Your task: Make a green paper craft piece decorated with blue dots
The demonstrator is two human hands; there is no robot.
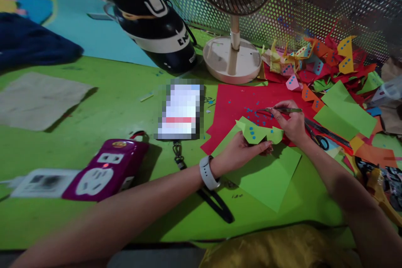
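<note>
A folded green paper piece (259, 133) with several blue dots is held in my left hand (240, 150), its thumb along the lower edge. My right hand (290, 121) pinches metal tweezers (287, 110), whose tips point left over small blue paper bits (251, 113) scattered on a red sheet (232, 102). Both hands are close together. Beneath my left hand lies a flat green sheet (270, 180), partly over the red one. Scissors (322, 141) rest just right of my right hand.
A fan (232, 60) and a black bottle (166, 37) stand at the back. Folded coloured papers (345, 56) pile up at the right. Left of my hands lie a phone (180, 111), a purple power strip (106, 167) and a brown paper (44, 100).
</note>
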